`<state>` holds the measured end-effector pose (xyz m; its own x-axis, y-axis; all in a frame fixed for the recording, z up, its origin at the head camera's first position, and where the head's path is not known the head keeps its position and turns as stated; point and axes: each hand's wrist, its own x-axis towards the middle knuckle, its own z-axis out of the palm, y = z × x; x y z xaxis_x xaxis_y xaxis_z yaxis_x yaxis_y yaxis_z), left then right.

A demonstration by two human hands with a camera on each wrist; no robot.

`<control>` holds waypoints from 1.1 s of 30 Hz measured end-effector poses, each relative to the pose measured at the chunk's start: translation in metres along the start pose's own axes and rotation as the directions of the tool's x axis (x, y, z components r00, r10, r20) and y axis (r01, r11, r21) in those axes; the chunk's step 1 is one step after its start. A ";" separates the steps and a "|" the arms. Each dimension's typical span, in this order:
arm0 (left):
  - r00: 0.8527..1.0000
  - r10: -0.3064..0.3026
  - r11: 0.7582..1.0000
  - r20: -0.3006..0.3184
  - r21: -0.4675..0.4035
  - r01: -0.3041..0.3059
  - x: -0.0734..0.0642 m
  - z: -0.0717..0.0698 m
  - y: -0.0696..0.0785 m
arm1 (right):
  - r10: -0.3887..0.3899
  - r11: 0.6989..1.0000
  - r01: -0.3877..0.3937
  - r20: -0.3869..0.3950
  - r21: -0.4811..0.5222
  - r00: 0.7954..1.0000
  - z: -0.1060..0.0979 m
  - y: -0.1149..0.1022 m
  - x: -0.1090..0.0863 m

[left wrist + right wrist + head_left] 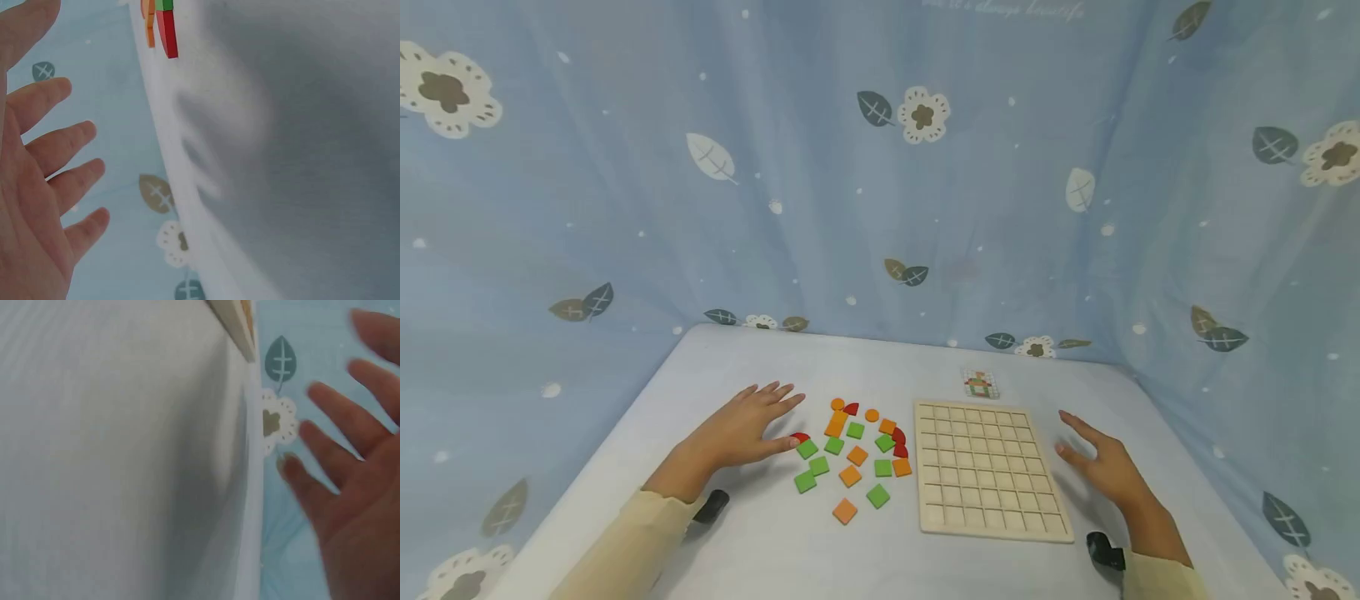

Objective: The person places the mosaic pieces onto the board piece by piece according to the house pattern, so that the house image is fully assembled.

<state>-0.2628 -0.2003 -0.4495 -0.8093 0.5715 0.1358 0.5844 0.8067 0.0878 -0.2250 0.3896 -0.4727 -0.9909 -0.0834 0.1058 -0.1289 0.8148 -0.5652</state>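
Observation:
My left hand (737,433) hovers over the table with fingers spread, just left of a scatter of flat pieces, and holds nothing. Its thumb overlaps a red piece (801,437) in the head view. Several green squares (818,466), orange squares (850,476), orange discs (872,415) and red quarter-round pieces (852,409) lie loose there. Right of them lies a wooden grid board (985,471) with bare square cells. Beyond its right edge my right hand (1108,467) is held above the table, fingers extended and nothing in it; the right wrist view shows the spread fingers (337,412).
A small card (980,383) with a coloured picture on a grid lies behind the board. The white table (760,558) is backed by a blue curtain (820,208) with leaves and flowers. A black wrist device (711,506) sits below each hand.

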 end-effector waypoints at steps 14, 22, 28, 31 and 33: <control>0.999 0.004 1.000 0.036 -0.031 -0.003 0.014 -0.001 0.003 | -0.021 0.986 -0.031 0.302 0.166 0.953 0.022 0.015 0.009; 0.994 0.027 0.999 0.102 -0.029 -0.024 0.035 0.004 0.012 | -0.083 0.982 0.028 0.298 0.186 0.951 0.020 0.017 0.009; 0.991 0.062 0.995 0.121 -0.085 -0.052 0.063 0.007 0.024 | -0.102 0.989 0.067 0.279 0.133 0.955 0.021 0.012 0.014; 0.988 0.102 0.989 0.118 -0.122 -0.088 0.077 0.012 0.030 | -0.087 0.994 0.066 0.282 0.085 0.956 0.023 0.013 0.016; 0.985 0.136 0.982 0.110 -0.146 -0.119 0.085 0.013 0.035 | -0.081 0.994 0.056 0.287 0.094 0.955 0.022 0.014 0.016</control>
<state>-0.3117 -0.1221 -0.4476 -0.7242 0.6886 0.0372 0.6788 0.7024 0.2140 -0.2440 0.3869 -0.4970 -0.9467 -0.3099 -0.0879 -0.1872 0.7514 -0.6327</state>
